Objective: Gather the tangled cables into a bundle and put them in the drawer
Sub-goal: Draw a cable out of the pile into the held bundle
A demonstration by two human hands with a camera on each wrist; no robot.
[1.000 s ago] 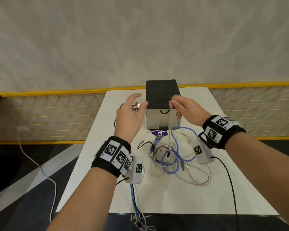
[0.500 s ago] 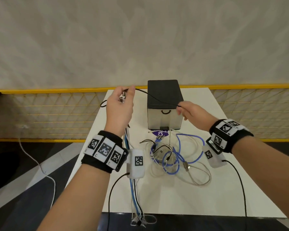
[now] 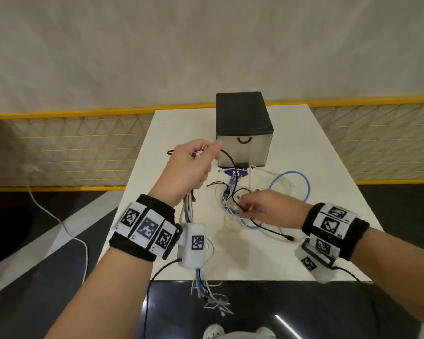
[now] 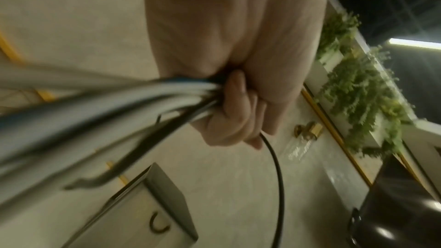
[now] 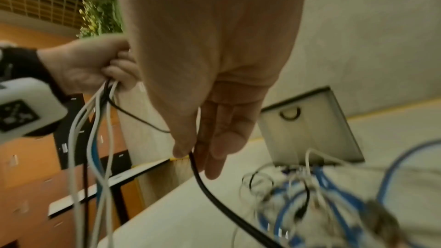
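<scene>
My left hand (image 3: 201,152) is raised left of the drawer box and grips a bundle of white, blue and black cables (image 4: 167,97). Their loose ends hang past my wrist, below the table's front edge (image 3: 206,289). A black cable (image 3: 227,157) runs from that fist down to my right hand (image 3: 245,206), which pinches it (image 5: 193,157) between thumb and fingers just over the tangle. The tangle of blue and white cables (image 3: 289,189) lies on the white table (image 3: 304,253) in front of the black-topped drawer box (image 3: 242,113). Its drawer front (image 3: 244,152) is closed.
A purple tag (image 3: 238,172) lies at the foot of the drawer box. Yellow mesh railing (image 3: 83,148) runs behind and beside the table. A white cord (image 3: 59,223) trails on the dark floor at the left. The black cable's plug end (image 3: 289,238) rests near my right wrist.
My right hand came down from the drawer box's front to the tangle, keeping the black cable. My left hand dropped lower with its bundle, and the cable between them now sags.
</scene>
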